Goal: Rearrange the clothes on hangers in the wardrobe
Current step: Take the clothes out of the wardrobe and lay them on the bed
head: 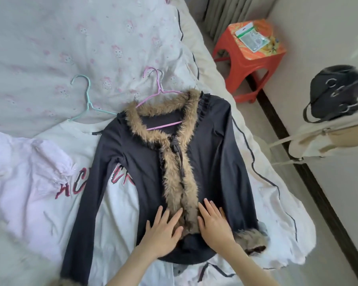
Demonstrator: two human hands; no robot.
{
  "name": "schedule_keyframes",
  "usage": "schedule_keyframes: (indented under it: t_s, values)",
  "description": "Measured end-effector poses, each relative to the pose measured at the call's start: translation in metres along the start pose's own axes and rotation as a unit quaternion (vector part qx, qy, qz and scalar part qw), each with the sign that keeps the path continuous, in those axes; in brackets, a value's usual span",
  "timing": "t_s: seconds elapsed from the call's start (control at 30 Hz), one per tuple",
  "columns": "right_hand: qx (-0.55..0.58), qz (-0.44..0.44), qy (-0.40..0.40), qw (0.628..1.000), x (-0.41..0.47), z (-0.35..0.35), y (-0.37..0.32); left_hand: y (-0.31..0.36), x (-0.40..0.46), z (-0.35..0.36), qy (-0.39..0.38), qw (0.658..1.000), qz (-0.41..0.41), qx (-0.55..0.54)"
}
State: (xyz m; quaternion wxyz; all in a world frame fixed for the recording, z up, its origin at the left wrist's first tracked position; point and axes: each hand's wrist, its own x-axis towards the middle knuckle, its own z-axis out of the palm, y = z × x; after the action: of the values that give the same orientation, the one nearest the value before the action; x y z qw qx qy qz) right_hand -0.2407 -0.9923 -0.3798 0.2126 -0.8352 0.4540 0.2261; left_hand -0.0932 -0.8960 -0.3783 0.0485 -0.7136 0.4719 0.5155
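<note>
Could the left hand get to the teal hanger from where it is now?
Probably yes. The left hand lies flat on the dark cardigan, and the teal hanger lies up-left on the bedding with its hook exposed. Only flat clothes lie between; it looks a long stretch.

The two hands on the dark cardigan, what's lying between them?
In the head view, the cardigan's brown fur trim runs between the left hand and right hand, both pressing flat.
</note>
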Motion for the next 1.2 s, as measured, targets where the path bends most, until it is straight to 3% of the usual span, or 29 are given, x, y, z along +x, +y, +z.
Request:
schedule_keyframes:
  t_s: [0.13,0.4,0.6,0.73,0.97,1.2]
  values:
    - [0.061,-0.024,0.016,0.998,-0.042,-0.005,0.000,0.007,-0.034,0.001,-0.035,0.999,0.018,0.021]
    - [0.111,0.068,0.172,0.976,-0.142,-0.031,-0.003,0.021,-0.101,-0.016,0.185,0.960,0.139,0.159]
    - [0.117,0.181,0.298,0.930,-0.249,-0.030,0.013,0.067,-0.148,-0.006,0.242,0.915,0.266,0.182]
    - [0.154,0.281,0.351,0.880,-0.332,-0.016,0.034,0.125,-0.180,0.021,0.209,0.885,0.355,0.217]
    - [0.199,0.451,0.432,0.755,-0.501,0.039,0.063,0.237,-0.244,0.121,0.155,0.785,0.538,0.267]
    - [0.196,0.608,0.431,0.637,-0.675,0.117,0.061,0.306,-0.327,0.268,0.051,0.680,0.661,0.314]
